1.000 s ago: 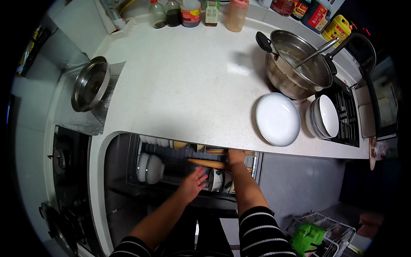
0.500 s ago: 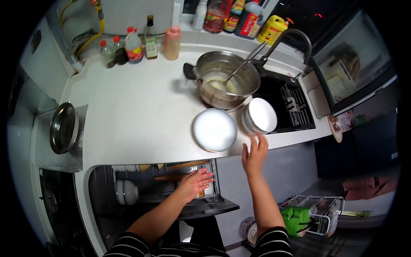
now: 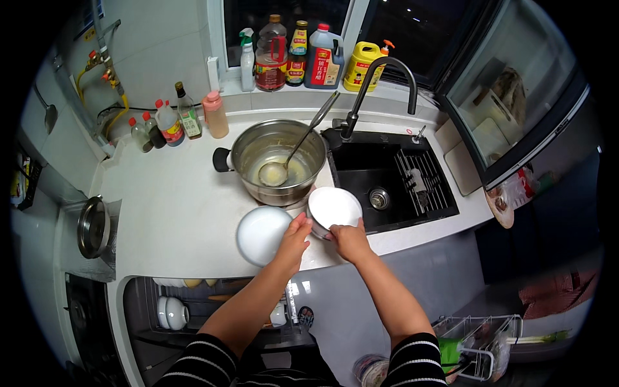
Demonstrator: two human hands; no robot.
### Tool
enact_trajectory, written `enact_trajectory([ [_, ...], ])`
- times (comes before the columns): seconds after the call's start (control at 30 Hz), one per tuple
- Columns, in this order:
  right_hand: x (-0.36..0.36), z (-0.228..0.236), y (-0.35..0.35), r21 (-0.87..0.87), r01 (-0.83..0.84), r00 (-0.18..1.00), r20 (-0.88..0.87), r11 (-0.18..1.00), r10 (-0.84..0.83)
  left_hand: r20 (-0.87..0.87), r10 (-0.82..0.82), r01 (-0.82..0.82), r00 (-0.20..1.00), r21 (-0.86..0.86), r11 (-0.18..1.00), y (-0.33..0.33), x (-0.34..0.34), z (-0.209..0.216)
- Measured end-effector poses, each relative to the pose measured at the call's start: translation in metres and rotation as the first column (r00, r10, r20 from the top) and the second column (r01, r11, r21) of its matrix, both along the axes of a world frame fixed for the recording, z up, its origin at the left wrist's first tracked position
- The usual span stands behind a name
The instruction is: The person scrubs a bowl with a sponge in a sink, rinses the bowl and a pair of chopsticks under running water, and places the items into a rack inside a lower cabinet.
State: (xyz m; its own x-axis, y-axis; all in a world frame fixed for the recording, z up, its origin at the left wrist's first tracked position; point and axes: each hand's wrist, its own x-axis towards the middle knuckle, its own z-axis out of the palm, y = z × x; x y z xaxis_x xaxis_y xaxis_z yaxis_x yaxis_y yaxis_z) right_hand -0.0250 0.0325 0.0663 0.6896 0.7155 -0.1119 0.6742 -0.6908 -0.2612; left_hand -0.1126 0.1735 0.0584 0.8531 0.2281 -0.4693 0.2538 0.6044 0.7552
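Observation:
A deep white bowl (image 3: pixel 334 206) stands at the counter's front edge beside the sink. My right hand (image 3: pixel 350 240) grips its near rim, thumb on the rim and fingers round the right side. My left hand (image 3: pixel 294 242) is open between the bowl and a white round plate or shallow dish (image 3: pixel 258 235), its stretched fingers close against the bowl's left side. Whether they touch it I cannot tell. Behind the bowl sits a large steel pot (image 3: pixel 248 178) with a black handle. A ladle (image 3: pixel 300 143) leans in it, its scoop in a little pale liquid.
Right of the pot is a black sink (image 3: pixel 361 171) with a black faucet (image 3: pixel 380 71). Sauce bottles (image 3: pixel 171 126) line the back left. Below the counter, a pulled-out drawer (image 3: pixel 193 322) holds bowls. An open window pane (image 3: pixel 512 84) juts in at right.
My right hand has taken hold of the bowl's rim. My left hand has come up from over the drawer to the bowl's left side. The view has shifted, and the drawer looks pushed further in.

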Motion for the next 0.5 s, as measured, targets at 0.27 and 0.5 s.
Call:
enact_trajectory([
  [0.27, 0.056, 0.029, -0.044, 0.448, 0.136, 0.978, -0.202, 0.884, -0.048, 0.082, 0.163, -0.160, 0.983, -0.037, 0.986, -0.037, 0.022, 0.015],
  [0.5, 0.135, 0.010, -0.117, 0.488, 0.865, 0.499, -0.816, -0.116, 0.290, 0.090, 0.068, -0.070, 0.994, 0.019, 0.997, -0.056, 0.030, 0.033],
])
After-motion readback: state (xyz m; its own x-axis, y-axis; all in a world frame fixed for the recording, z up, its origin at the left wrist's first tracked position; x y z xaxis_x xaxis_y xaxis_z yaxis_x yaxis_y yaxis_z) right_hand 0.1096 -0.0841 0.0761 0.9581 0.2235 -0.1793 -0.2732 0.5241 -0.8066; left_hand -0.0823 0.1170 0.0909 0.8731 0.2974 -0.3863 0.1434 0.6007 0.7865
